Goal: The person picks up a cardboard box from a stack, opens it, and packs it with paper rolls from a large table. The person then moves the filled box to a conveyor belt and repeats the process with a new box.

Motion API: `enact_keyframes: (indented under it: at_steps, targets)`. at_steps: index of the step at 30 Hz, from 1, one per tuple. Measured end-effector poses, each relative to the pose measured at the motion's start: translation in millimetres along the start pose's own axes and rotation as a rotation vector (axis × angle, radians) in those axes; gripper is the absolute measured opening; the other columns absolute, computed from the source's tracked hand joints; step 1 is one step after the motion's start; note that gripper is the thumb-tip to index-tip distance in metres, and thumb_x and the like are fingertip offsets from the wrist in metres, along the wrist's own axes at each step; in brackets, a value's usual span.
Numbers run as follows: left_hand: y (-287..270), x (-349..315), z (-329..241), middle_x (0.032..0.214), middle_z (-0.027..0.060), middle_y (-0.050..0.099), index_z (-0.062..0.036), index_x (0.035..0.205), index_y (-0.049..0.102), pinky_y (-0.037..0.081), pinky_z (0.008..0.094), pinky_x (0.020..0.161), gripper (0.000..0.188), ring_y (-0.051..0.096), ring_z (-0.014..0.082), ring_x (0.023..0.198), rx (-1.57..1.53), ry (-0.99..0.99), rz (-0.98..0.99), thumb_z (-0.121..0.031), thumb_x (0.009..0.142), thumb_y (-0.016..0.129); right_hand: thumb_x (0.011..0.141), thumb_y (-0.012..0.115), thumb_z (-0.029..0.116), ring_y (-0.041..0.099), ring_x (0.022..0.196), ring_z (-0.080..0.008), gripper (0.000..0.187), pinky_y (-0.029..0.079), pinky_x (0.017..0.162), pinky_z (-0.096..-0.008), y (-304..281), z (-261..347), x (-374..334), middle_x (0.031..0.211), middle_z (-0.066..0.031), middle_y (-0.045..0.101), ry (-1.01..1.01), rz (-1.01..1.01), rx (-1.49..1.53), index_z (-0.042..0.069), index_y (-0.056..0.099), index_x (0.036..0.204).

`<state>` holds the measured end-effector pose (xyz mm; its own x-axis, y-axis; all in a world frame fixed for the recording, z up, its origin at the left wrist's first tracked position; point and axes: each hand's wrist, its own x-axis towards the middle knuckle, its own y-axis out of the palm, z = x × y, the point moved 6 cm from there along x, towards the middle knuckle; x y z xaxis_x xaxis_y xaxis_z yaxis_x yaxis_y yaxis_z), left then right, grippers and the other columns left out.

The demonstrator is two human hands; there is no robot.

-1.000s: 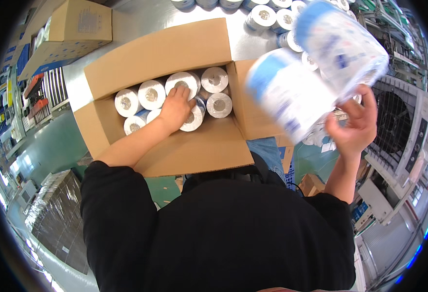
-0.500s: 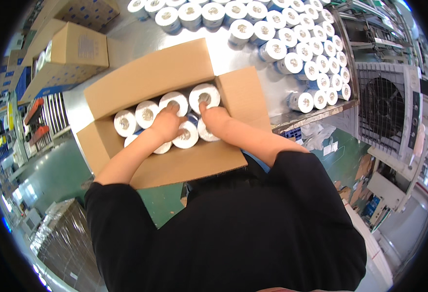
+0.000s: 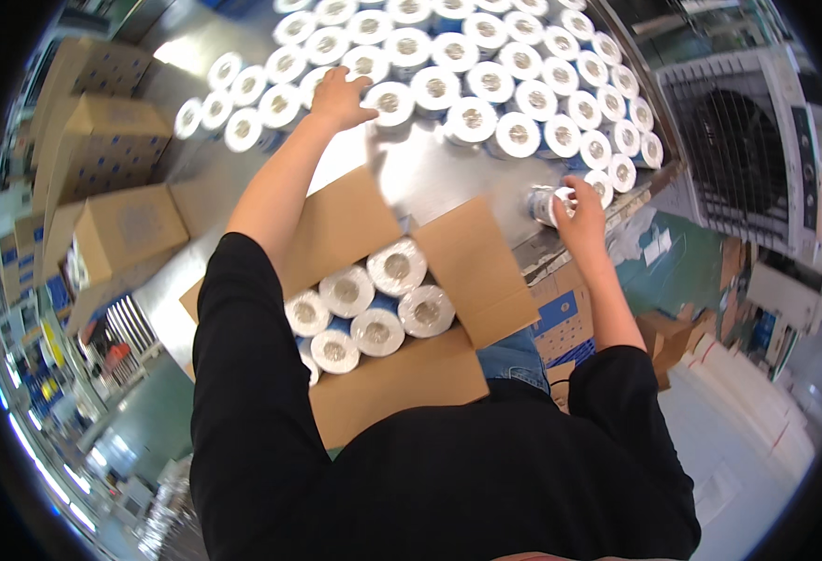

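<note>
My left hand [image 3: 339, 101] reaches to the rolls on the metal table, fingers spread and touching or just over the near row. Next to it stand white rolls with blue wrapping, one roll [image 3: 393, 104] right by the thumb. At the table's right front edge my right hand [image 3: 583, 222] has thumb and fingers round a single white roll [image 3: 541, 207], partly hidden by the fingers. Between my arms an open cardboard box [image 3: 402, 383] holds upright white rolls [image 3: 377, 333] in two staggered rows. My left arm covers the box's left part.
Many more rolls [image 3: 520, 61] stand close together across the metal table [image 3: 411, 173]. Cardboard boxes [image 3: 130, 229] are lined up at the left. A large caged fan [image 3: 734, 140] stands past the table's right edge. A printed carton [image 3: 561, 313] sits below that edge.
Both hands have left the rolls in the box. My left hand has gone forward to the rolls on the table; my right hand has moved right and closed on a roll at the edge.
</note>
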<state>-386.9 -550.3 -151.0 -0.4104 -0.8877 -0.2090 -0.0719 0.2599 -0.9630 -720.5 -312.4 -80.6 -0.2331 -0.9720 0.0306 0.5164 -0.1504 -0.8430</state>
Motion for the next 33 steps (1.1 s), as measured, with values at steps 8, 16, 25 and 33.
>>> enact_keyframes:
  at_steps: [8,16,25,33]
  targets:
    - [63.4,82.4,-26.4,0.110,0.0164,0.052,-0.0262,0.111,0.064,0.042,0.0452,0.089,0.053,0.046,0.0338,0.111,0.274,0.057,0.218,-0.044,0.061,0.070,0.064,0.076,0.023,0.045,0.111,-0.0425,0.088,0.039,0.096,-0.0433,34.5,-167.0,-9.7,0.123,-0.0284,0.043,0.347,0.211,-0.373,-0.011,0.028,0.130]
    - [-44.7,42.8,-2.1,0.095,0.0157,0.057,-0.0132,0.101,0.069,0.046,0.0371,0.079,0.040,0.058,0.0284,0.090,-0.066,0.029,0.106,-0.036,0.069,0.071,0.060,0.079,0.019,0.058,0.095,-0.0426,0.071,0.049,0.082,-0.0442,58.6,-191.4,16.9,0.118,-0.0297,0.047,0.631,0.180,-0.222,0.001,0.036,0.113]
    - [-199.8,-305.4,86.1,0.103,0.0056,0.060,0.0020,0.109,0.061,0.046,0.0289,0.079,0.032,0.056,0.0157,0.086,-1.534,-0.581,-0.343,-0.014,0.081,0.064,0.059,0.076,0.016,0.060,0.100,-0.0308,0.076,0.048,0.084,-0.0361,-97.8,-37.7,15.4,0.112,-0.0209,0.057,0.338,-0.131,-0.097,-0.003,0.043,0.125]
    - [-119.7,-429.1,8.4,0.090,0.0127,0.051,-0.0109,0.095,0.070,0.045,0.0396,0.077,0.037,0.052,0.0302,0.089,-0.128,-0.284,0.204,-0.022,0.060,0.077,0.065,0.072,0.009,0.062,0.082,-0.0368,0.071,0.051,0.071,-0.0408,-34.6,275.4,-80.1,0.118,-0.0230,0.051,-0.805,0.745,0.191,0.000,0.036,0.126]
